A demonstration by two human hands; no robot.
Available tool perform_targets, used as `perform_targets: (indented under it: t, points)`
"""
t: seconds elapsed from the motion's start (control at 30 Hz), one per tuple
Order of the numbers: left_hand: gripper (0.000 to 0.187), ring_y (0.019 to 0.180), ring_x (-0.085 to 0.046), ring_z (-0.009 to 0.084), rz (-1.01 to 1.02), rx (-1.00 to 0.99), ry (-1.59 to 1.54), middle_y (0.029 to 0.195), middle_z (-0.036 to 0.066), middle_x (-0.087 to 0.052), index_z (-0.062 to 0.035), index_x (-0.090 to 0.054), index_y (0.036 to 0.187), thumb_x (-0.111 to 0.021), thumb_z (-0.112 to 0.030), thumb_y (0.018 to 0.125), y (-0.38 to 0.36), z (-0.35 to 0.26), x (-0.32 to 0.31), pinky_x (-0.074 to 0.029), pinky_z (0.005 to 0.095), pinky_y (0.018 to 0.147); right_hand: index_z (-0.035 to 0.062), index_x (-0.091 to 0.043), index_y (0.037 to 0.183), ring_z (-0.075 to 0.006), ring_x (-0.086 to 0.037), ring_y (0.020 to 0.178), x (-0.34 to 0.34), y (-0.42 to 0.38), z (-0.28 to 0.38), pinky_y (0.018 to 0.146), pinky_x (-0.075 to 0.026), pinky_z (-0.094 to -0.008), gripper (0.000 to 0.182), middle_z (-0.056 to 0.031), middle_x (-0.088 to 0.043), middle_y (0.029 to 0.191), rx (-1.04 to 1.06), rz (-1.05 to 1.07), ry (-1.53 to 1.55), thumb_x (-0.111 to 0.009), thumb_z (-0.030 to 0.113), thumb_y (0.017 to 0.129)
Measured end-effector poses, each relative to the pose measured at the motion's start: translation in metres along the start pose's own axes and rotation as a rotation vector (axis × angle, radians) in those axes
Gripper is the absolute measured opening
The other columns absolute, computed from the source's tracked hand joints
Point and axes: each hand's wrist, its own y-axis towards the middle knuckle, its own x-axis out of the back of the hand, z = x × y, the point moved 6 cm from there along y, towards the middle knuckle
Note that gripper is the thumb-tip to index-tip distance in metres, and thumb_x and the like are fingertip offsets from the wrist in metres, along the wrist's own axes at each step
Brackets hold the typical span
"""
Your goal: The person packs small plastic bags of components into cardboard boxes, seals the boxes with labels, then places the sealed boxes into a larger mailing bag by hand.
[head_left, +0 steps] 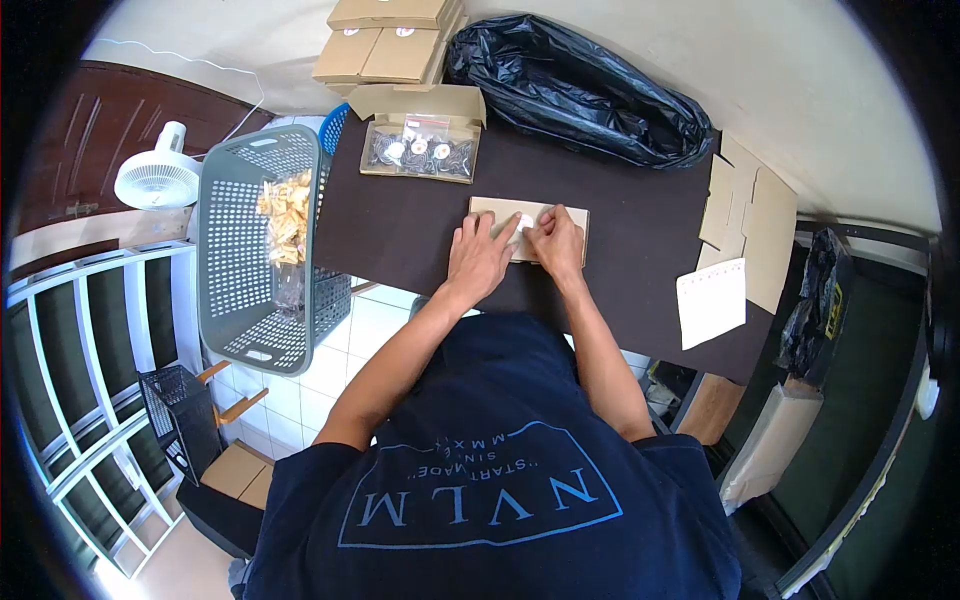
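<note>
A closed cardboard box [490, 206] lies on the dark table [400, 225], with a round white sticker [525, 222] near the middle of its lid. My left hand [480, 255] rests on the box's left part, fingers spread, one fingertip at the sticker. On the other side of the sticker, my right hand [558, 243] has its thumb and forefinger closed together at its edge. To the upper left, an open box [420, 150] holds dark packed items with round white labels.
Stacked boxes [385, 50] and a black plastic bag [580, 90] line the back. Flat cardboard [765, 220] and a white paper sheet [712, 302] lie at the right. A grey basket [235, 240] with packed goods stands left, near a white fan [158, 180].
</note>
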Motion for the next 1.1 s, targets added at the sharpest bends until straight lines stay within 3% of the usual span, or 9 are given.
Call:
perform_targets:
  t: [0.07,0.27,0.4,0.5,0.57,0.7,0.8,0.83,1.1]
  points:
    - [0.048,0.110,-0.045,0.0338,0.006,-0.008,-0.005,0.117,0.018,-0.049,-0.0173,-0.053,0.137,-0.061,-0.024,0.090,-0.002,0.000,-0.001,-0.041,0.0431,0.086,0.0003,-0.056,0.081,-0.0218,-0.066,0.054,-0.001,-0.002,-0.001,0.054,-0.052,-0.0345,0.022,-0.0112,-0.064,0.063,0.128,-0.041,-0.113,-0.075,0.009,0.076]
    - [0.049,0.117,-0.043,0.0359,0.023,-0.036,-0.019,0.124,0.020,-0.047,-0.0184,-0.054,0.137,-0.062,-0.024,0.089,-0.009,-0.002,0.002,-0.041,0.0444,0.088,0.0033,-0.055,0.074,-0.0137,-0.060,0.045,-0.002,0.008,-0.017,0.041,-0.046,-0.0302,0.024,-0.0068,-0.062,0.060,-0.176,0.050,0.201,-0.079,0.005,0.072]
    - [0.048,0.119,-0.042,0.0359,0.030,-0.028,-0.028,0.125,0.020,-0.046,-0.0185,-0.054,0.137,-0.062,-0.025,0.089,-0.010,-0.003,0.001,-0.040,0.0442,0.090,0.0031,-0.055,0.072,-0.0137,-0.059,0.043,0.006,0.015,-0.017,0.042,-0.047,-0.0306,0.024,-0.0065,-0.061,0.059,-0.250,0.039,0.149,-0.079,0.006,0.073]
    - [0.049,0.119,-0.042,0.0360,0.024,-0.032,-0.032,0.125,0.021,-0.046,-0.0182,-0.054,0.136,-0.063,-0.026,0.089,-0.010,-0.004,0.002,-0.040,0.0445,0.090,0.0027,-0.055,0.070,-0.0195,-0.062,0.047,0.017,0.034,-0.040,0.049,-0.050,-0.0355,0.026,-0.0107,-0.064,0.060,-0.310,-0.011,0.133,-0.077,0.013,0.078]
    - [0.049,0.119,-0.041,0.0360,0.027,-0.030,-0.039,0.125,0.021,-0.046,-0.0182,-0.054,0.136,-0.063,-0.026,0.089,-0.011,-0.004,0.003,-0.039,0.0448,0.090,0.0009,-0.059,0.071,-0.0280,-0.065,0.055,0.054,0.041,-0.044,0.058,-0.051,-0.0399,0.027,-0.0160,-0.066,0.064,-0.106,-0.566,-0.052,-0.072,0.021,0.083]
    - [0.049,0.120,-0.041,0.0360,0.028,-0.026,-0.052,0.125,0.021,-0.046,-0.0183,-0.055,0.136,-0.063,-0.027,0.089,-0.011,-0.003,0.002,-0.038,0.0453,0.091,-0.0001,-0.063,0.076,-0.0334,-0.066,0.063,0.068,0.046,-0.042,0.063,-0.050,-0.0415,0.026,-0.0194,-0.066,0.068,-0.156,-0.382,0.123,-0.068,0.024,0.086]
    - [0.048,0.119,-0.041,0.0360,0.053,-0.019,-0.059,0.124,0.021,-0.046,-0.0193,-0.055,0.136,-0.063,-0.027,0.089,-0.009,-0.003,0.004,-0.037,0.0450,0.091,0.0010,-0.067,0.082,-0.0318,-0.067,0.061,0.047,0.029,-0.015,0.063,-0.051,-0.0405,0.018,-0.0188,-0.066,0.068,0.086,-0.146,-0.038,-0.064,0.018,0.086]
    - [0.048,0.119,-0.041,0.0360,0.053,-0.019,-0.057,0.124,0.021,-0.046,-0.0193,-0.055,0.136,-0.063,-0.027,0.089,-0.009,-0.003,0.003,-0.037,0.0450,0.091,0.0016,-0.066,0.088,-0.0303,-0.067,0.066,0.036,0.023,-0.013,0.066,-0.052,-0.0396,0.012,-0.0167,-0.067,0.072,0.110,-0.076,0.074,-0.065,0.012,0.083]
    - [0.044,0.118,-0.043,0.0349,0.089,0.016,-0.118,0.123,0.020,-0.047,-0.0196,-0.058,0.134,-0.062,-0.027,0.090,-0.005,0.001,0.003,-0.037,0.0439,0.091,0.0031,-0.063,0.095,-0.0287,-0.064,0.078,0.021,0.011,-0.005,0.072,-0.052,-0.0392,0.020,-0.0129,-0.063,0.084,0.194,-0.029,-0.063,-0.070,0.007,0.077]
